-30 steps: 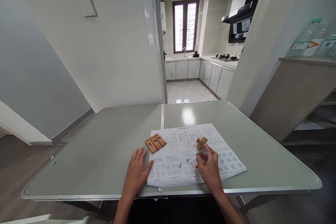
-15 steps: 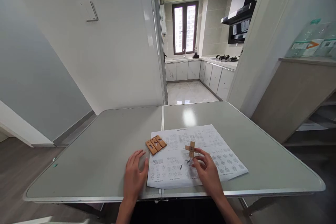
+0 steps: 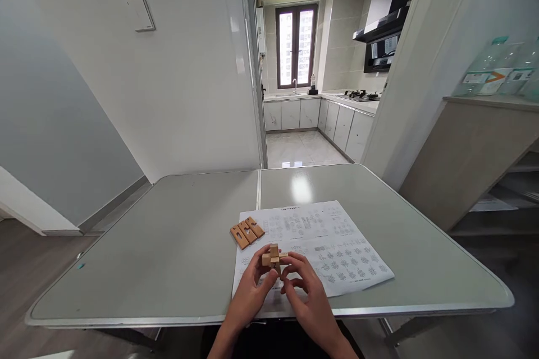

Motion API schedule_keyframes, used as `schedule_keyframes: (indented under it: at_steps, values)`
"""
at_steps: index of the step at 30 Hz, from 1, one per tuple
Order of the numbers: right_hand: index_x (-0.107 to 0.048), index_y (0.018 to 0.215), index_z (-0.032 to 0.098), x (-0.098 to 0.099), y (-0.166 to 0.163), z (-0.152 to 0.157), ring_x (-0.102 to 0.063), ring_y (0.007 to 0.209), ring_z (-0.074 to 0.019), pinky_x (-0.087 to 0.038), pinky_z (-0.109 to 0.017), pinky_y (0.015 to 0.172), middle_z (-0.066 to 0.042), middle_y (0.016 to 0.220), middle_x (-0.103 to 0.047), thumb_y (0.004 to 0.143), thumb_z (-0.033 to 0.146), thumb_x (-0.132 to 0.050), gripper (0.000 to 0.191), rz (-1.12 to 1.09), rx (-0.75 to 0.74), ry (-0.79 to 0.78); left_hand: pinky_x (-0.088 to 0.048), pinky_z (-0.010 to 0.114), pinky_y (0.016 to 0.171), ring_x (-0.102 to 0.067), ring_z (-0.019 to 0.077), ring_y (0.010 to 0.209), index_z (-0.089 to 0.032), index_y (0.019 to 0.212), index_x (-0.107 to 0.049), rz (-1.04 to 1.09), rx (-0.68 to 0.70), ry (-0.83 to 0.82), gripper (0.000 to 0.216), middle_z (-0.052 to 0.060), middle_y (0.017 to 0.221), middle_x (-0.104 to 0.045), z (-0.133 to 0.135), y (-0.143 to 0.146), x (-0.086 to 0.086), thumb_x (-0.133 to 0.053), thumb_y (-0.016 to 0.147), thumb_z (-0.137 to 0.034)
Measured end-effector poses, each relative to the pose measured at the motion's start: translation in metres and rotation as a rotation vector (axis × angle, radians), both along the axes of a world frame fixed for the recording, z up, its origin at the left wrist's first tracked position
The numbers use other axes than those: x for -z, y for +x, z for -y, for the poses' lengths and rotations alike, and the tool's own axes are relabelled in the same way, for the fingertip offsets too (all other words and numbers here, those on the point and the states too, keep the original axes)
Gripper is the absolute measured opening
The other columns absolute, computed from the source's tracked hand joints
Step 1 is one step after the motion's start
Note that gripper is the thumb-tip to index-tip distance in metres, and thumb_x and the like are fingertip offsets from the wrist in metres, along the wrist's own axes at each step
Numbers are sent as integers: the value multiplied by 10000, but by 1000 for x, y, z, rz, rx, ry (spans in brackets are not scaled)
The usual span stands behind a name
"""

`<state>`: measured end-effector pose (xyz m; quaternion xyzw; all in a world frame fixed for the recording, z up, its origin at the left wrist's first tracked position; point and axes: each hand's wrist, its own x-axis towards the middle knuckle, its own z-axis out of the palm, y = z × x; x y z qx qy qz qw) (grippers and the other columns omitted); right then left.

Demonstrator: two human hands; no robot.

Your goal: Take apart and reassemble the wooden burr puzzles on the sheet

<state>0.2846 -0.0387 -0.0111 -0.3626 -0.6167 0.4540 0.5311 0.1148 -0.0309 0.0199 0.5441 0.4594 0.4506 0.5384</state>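
Near the table's front edge, a small cross-shaped wooden burr puzzle [image 3: 274, 256] sits between both hands, a dark mark on one piece. My left hand [image 3: 252, 286] grips it from the left with thumb and fingers. From the right, my right hand [image 3: 305, 289] pinches its other side. The puzzle is held above a printed sheet [image 3: 353, 258] covered in small diagrams. Beyond my left hand, three flat wooden pieces with cut-out notches [image 3: 247, 232] lie side by side, partly over the sheet's left edge. My fingers hide parts of the puzzle.
The grey-green table [image 3: 177, 247] has a metal rim and a centre seam. A small teal bit [image 3: 81, 266] lies near its left edge. At the right, plastic bottles [image 3: 490, 70] stand on a wooden cabinet [image 3: 467, 162]. A kitchen opens beyond the table.
My left hand has moved right from the bare table and taken hold of the puzzle. My right hand has brought the puzzle left and nearer to me. The three flat pieces stay put.
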Motion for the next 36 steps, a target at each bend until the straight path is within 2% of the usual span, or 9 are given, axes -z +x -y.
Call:
schedule_keyframes:
  at_steps: [3,6,12,15,20,27,36]
  values:
    - [-595,1306,275,-2,0,3,-629,1148,-242,-632,-352,837,-127,1431,-480,1031,310,-520,287,24,-35,25,-456,440,1127,-603,324,1305,-202,1359,-599,53,-14,-25,591,150,1415,-648,-1,0,-5,-730,883,-526]
    - [-603,1261,271,-7,0,3,-612,1174,-245,-621,-328,807,-119,1382,-523,1042,323,-504,246,35,-38,36,-497,442,1080,-645,334,1242,-193,1311,-649,81,-39,-42,575,142,1347,-697,-1,-2,-7,-762,851,-520]
    - [-545,1302,267,-18,7,1,-666,993,-212,-588,-297,739,-83,1176,-666,1048,394,-509,286,102,57,2,-517,431,1041,-639,344,1238,-210,1368,-628,66,-26,-45,655,132,1329,-703,4,-2,-9,-744,841,-581]
    - [-577,1217,250,-22,10,-1,-679,892,-200,-562,-282,690,-56,1026,-700,1048,414,-508,244,179,10,5,-512,409,1038,-623,334,1256,-227,1403,-597,74,16,-27,668,122,1343,-689,5,-1,-8,-740,849,-573]
    - [-582,1089,243,-24,12,-3,-664,803,-181,-537,-285,702,-24,916,-695,1057,394,-486,181,248,-12,50,-510,397,1001,-629,319,1200,-216,1414,-580,21,51,-3,663,115,1299,-697,8,0,-3,-699,876,-586]
    - [-570,1103,253,-22,13,-2,-647,811,-190,-523,-300,731,-16,904,-682,1065,356,-473,147,300,16,113,-500,378,969,-652,296,1067,-192,1313,-655,-99,14,14,582,90,1162,-737,10,0,-5,-662,889,-589]
    - [-607,1138,249,-23,15,-1,-683,878,-231,-570,-335,765,-72,998,-709,1060,334,-470,179,324,34,179,-495,375,948,-652,304,1035,-189,1193,-711,-84,-16,-19,514,78,1090,-748,12,5,-10,-636,890,-597]
